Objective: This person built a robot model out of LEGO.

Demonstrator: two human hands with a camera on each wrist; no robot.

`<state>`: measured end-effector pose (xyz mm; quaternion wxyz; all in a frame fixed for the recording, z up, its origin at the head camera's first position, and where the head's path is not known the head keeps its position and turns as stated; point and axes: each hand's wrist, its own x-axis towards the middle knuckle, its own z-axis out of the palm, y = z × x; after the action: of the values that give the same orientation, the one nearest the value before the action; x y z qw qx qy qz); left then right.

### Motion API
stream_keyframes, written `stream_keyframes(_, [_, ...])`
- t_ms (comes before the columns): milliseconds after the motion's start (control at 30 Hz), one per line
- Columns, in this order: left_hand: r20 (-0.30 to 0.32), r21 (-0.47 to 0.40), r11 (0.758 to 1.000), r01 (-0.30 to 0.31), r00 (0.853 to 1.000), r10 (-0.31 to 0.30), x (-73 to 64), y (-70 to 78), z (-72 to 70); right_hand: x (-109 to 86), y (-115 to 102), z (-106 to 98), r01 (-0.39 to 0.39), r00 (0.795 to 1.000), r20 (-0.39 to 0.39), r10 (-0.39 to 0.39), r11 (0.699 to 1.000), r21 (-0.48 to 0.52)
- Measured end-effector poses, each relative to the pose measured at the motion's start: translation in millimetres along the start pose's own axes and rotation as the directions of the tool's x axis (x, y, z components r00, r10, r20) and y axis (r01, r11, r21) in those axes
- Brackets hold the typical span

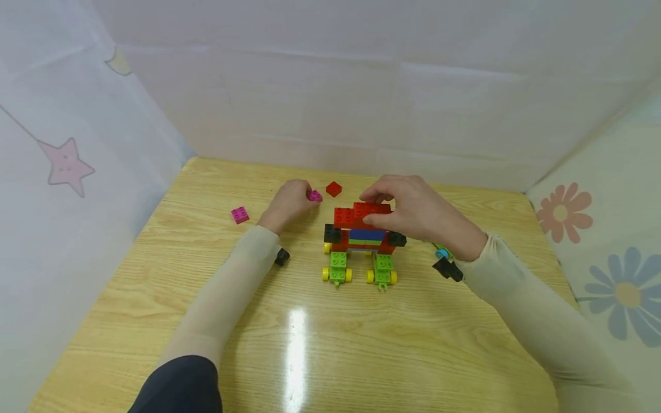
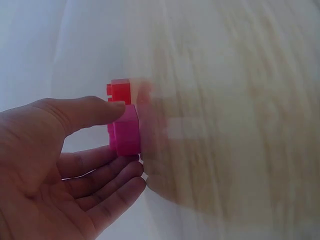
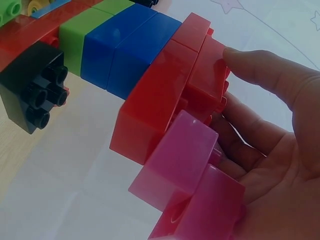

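My left hand [image 1: 290, 202] pinches a magenta building brick [image 1: 314, 196] on the far part of the table; in the left wrist view its thumb lies along one side and the fingers curl under the other. A built toy of bricks on green wheeled bases [image 1: 338, 263] stands in the middle. My right hand [image 1: 420, 213] grips the red brick [image 3: 207, 75] at its top, thumb on the near face. Below that come blue bricks [image 1: 368, 235], a green layer and black bricks [image 1: 332, 233] sticking out at both sides. Two pink bricks [image 3: 182, 150], stepped at the toy's end, sit under the right palm.
A loose red brick [image 1: 333, 189] lies just beyond the left fingertips, near the table's back edge. Farther left is another magenta brick [image 1: 240, 215]. A small blue and green piece [image 1: 442, 252] shows partly under the right wrist. A cloth wall rises behind the wooden table [image 1: 413, 344].
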<state>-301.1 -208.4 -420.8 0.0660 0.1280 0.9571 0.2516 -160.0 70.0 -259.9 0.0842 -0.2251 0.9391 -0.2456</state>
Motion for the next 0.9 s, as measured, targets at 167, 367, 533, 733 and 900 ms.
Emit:
stream_keyframes(167, [0.015, -0.019, 1.0, 0.01, 1.0, -0.01, -1.6, -2.8, -1.6, 1.6, 0.5, 0.8, 0.009, 1.0, -0.006, -0.009, 1.0, -0.006])
stream_keyframes(367, [0.026, -0.146, 0.989, -0.026, 0.999, 0.03, -12.5, -5.5, -10.6, 1.0, 0.1, -1.3, 0.002, 1.0, -0.008, -0.002, 1.0, 0.009])
stream_keyframes(533, [-0.011, -0.214, 0.973, -0.085, 0.996, 0.085, -33.1, -2.8, -23.9, -1.2, -0.4, -7.3, -0.011, 1.0, -0.029, 0.012, 1.0, 0.011])
stream_keyframes(733, [-0.05, -0.267, 0.954, -0.133, 0.991, 0.124, -57.0, 7.0, -45.7, -5.1, 2.6, -14.6, -0.024, 0.998, -0.058, 0.026, 0.999, 0.029])
stream_keyframes(900, [-0.095, -0.318, 0.929, -0.19, 0.981, 0.168, -72.1, 21.5, -63.0, -9.5, 7.8, -18.1, -0.025, 0.995, -0.094, 0.029, 0.999, 0.047])
